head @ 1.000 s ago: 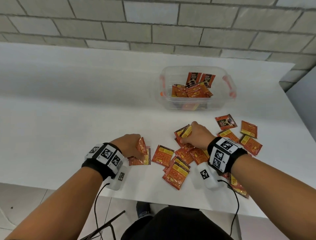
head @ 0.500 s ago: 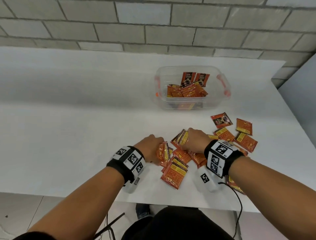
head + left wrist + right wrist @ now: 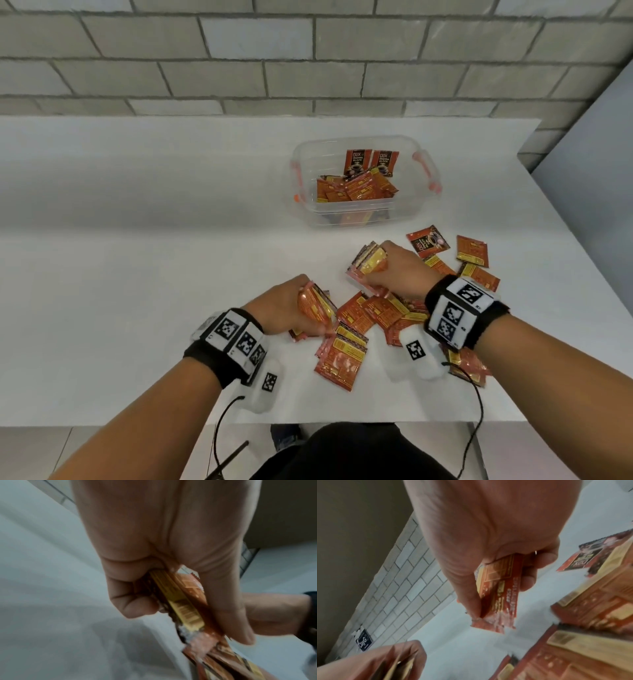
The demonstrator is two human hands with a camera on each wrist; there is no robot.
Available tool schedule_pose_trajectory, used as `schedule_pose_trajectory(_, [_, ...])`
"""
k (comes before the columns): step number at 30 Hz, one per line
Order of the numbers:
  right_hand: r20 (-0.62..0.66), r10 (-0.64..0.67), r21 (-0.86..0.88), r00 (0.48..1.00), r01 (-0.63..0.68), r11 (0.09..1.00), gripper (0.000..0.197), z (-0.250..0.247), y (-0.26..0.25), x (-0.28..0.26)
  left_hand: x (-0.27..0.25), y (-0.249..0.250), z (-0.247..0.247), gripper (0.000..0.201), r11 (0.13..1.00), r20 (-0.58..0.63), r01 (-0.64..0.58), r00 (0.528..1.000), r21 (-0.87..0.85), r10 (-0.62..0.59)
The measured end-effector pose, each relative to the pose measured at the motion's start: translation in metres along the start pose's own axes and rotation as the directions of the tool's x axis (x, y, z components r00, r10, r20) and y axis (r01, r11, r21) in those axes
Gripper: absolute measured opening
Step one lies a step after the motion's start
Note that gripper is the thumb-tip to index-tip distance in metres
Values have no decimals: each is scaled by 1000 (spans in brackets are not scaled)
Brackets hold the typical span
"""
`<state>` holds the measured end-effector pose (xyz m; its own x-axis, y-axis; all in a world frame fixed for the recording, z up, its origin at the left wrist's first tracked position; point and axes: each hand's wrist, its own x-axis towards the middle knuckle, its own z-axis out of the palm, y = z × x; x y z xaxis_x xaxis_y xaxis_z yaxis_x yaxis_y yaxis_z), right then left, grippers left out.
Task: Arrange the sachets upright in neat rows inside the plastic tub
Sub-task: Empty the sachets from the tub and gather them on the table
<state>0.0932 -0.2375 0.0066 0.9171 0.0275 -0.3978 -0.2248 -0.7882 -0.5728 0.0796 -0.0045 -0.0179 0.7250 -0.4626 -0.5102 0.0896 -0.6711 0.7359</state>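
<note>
The head camera looks forward and down from above the person's chest, taking in the whole white table (image 3: 137, 274), both forearms and the brick wall (image 3: 308, 51) beyond. Each wrist camera sits hard up against its palm, looking along the fingers toward the tabletop, so the hand fills most of the frame. The two wrist views face one another: the left catches the right forearm, the right catches the left hand (image 3: 373, 661).

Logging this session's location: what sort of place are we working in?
Probably a plain workroom or utility space, not a home kitchen: a bare white table set against a painted block wall, with only the plastic tub and loose sachets on it.
</note>
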Motion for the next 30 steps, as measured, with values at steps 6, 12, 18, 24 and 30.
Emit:
schedule_pose_trajectory(6, [197,68,-390,978,14,921,61,4,19,-12,2,11,42,79,937,259,-193,959,291,117])
schedule_pose_trajectory(12, [195,34,-495,980,68,866,74,14,22,-10,12,15,49,70,847,196,-233,968,478,155])
schedule_pose_trajectory(18, [181,6,-412,984,70,909,69,9,19,-8,19,15,43,68,811,75,-189,981,554,177])
schedule_pose_trajectory(24, [198,50,-234,979,-3,972,58,0,17,-6,20,19,25,36,965,-33,-154,986,212,165])
schedule_pose_trajectory(30, [177,83,-101,981,-65,993,42,-11,13,-5,29,21,4,30,988,-134,-130,984,-79,119])
